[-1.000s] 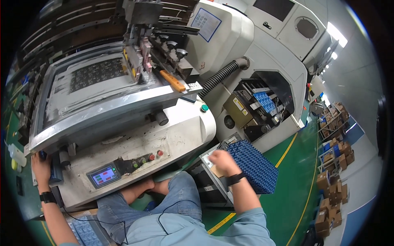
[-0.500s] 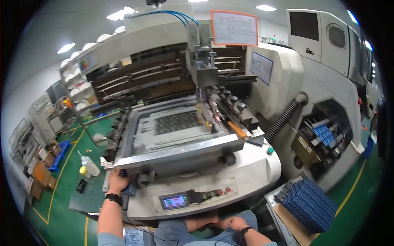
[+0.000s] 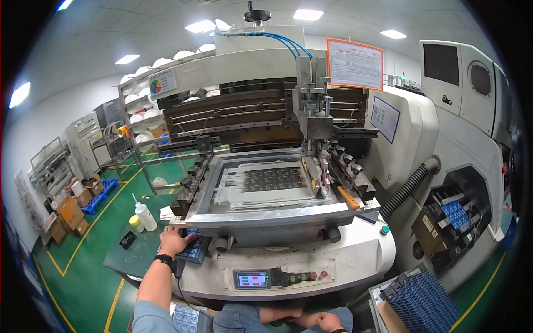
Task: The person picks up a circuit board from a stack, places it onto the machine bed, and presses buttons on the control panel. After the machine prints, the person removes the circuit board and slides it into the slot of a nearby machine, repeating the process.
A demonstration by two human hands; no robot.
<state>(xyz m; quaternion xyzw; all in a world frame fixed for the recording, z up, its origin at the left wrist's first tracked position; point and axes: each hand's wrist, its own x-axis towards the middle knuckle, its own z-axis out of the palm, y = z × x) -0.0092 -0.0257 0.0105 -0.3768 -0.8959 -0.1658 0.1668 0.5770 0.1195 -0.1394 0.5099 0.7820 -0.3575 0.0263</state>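
My left hand (image 3: 175,242), with a dark band at its wrist, lies at the left edge of a stack of blue circuit boards (image 3: 192,254) beside the machine. Its thumb is spread out over the boards and its fingertips point away from me; nothing is visibly lifted. My right hand (image 3: 327,322) rests curled over my lap, nothing showing in it. Ahead is a stencil printing machine with a metal-framed stencil (image 3: 261,217), grey paste smeared around a dark patterned area. The squeegee head (image 3: 315,125) stands at the right of the stencil. An orange-handled spatula (image 3: 348,198) lies at the frame's right.
A white squeeze bottle (image 3: 145,217) and a yellow-lidded jar (image 3: 136,223) stand on the green side table. A control screen (image 3: 251,279) is on the machine's front. Blue boards fill a rack (image 3: 425,302) at lower right. A ribbed hose (image 3: 408,186) runs beside another machine.
My view has tilted up and turned left. My left hand's thumb now shows over the blue boards, which were mostly hidden before. My right hand stays on my lap.
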